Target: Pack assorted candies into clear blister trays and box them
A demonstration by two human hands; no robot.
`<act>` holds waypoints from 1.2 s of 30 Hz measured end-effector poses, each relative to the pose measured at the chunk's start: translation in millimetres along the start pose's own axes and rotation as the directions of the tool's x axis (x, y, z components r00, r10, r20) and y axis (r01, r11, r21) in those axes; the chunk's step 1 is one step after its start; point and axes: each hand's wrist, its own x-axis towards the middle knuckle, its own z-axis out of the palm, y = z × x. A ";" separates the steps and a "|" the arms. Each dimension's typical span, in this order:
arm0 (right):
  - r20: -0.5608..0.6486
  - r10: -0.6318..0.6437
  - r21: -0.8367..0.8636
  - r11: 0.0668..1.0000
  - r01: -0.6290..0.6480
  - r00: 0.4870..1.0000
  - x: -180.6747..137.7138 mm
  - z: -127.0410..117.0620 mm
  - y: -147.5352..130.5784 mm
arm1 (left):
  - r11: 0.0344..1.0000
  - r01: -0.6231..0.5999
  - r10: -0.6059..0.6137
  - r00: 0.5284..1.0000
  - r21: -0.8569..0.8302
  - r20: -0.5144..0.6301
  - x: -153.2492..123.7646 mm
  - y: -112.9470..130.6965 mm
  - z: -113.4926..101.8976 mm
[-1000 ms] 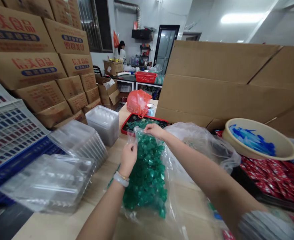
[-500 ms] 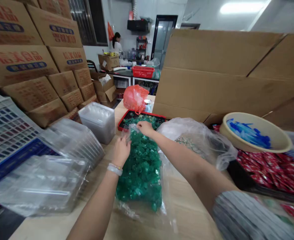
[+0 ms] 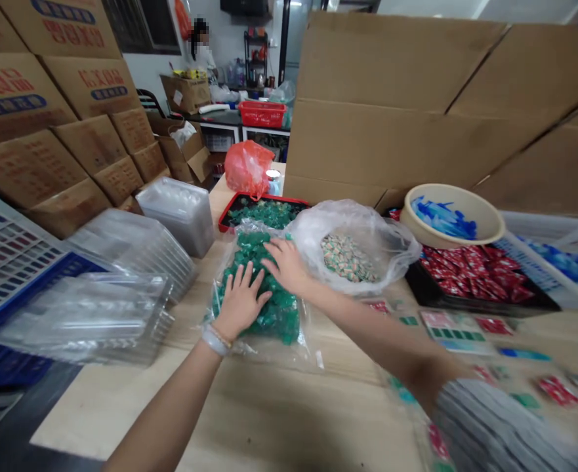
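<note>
The clear bag of green pieces (image 3: 283, 318) lay flat on the table (image 3: 269, 413), directly beneath the fingers of both hands. The left hand (image 3: 239, 308) was palm down with its fingers well spread and the thumb out to the side; the right hand (image 3: 287, 267) lay a little farther off, its fingers also parted. Both seemed to rest on top of the plastic, and neither had closed on anything.

The bag looked moderately heavy for its size, soft and floppy overall, with a slick, thin skin over loose lumps that would probably shift and sag. The pieces did not look brittle, though the film might tear if pinched at one spot. The surest hold would likely have been with a palm under each side, or on gathered film beyond the fingertips.

Its long axis ran away from the person, the far end leaning slightly left. That end, past the fingers, pointed at the red-rimmed tray (image 3: 227, 211); the near end, with loose film, lay on the wrist side of the fingers.
</note>
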 end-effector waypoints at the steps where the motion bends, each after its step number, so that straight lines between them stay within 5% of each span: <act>1: -0.013 -0.052 0.015 0.999 0.052 0.999 -33.4 -3.3 -5.4 | 1.000 -0.008 0.010 0.997 0.029 -0.072 -10.7 1.4 0.5; 4: 0.052 -0.223 0.019 0.975 0.222 0.973 -123.1 3.0 -17.9 | 0.996 0.022 -0.002 0.975 0.091 -0.223 -35.7 1.8 5.4; 7: 0.070 -0.135 -0.013 0.991 0.136 0.988 -166.5 29.6 -28.7 | 0.994 0.032 -0.006 0.974 0.107 -0.226 -43.4 -5.5 12.8; 14: -0.043 0.071 0.000 0.997 -0.071 0.997 -144.8 80.4 -52.6 | 0.993 -0.024 0.045 0.982 0.118 -0.182 -26.1 -34.0 23.4; 18: -0.037 0.094 0.013 0.996 -0.094 0.995 -142.8 68.4 -66.2 | 0.990 -0.061 0.092 0.963 0.129 -0.253 -21.0 -45.0 21.7; 21: -0.070 0.095 0.015 0.995 -0.094 0.993 -161.5 41.3 -69.2 | 0.986 -0.155 0.168 0.892 0.064 -0.420 -21.1 -37.2 16.7; 24: -0.095 0.113 0.005 0.994 -0.113 0.989 -213.8 1.8 -52.1 | 0.949 -0.306 0.210 0.788 -0.072 -0.579 -29.6 6.3 12.9; 26: -0.085 0.197 -0.015 0.980 -0.199 0.977 -270.4 -27.7 -29.8 | 0.913 -0.372 0.214 0.786 -0.168 -0.580 -41.1 59.6 16.7; 28: -0.075 0.351 -0.074 0.931 -0.357 0.933 -334.3 -53.6 -4.9 | 0.815 -0.531 0.406 0.808 -0.231 -0.427 -53.6 124.0 29.8; 30: -0.062 0.510 -0.161 0.843 -0.513 0.858 -387.9 -70.0 17.2 | 0.672 -0.680 0.648 0.732 -0.294 -0.210 -61.8 184.7 51.9; 32: 0.045 0.494 -0.196 0.857 -0.477 0.868 -417.0 -73.9 34.7 | 0.613 -0.725 0.751 0.658 -0.315 -0.052 -61.7 227.7 78.3; 36: 0.199 0.235 -0.123 0.969 -0.213 0.951 -413.4 -56.4 51.6 | 0.724 -0.638 0.678 0.727 -0.262 0.106 -50.4 249.8 111.9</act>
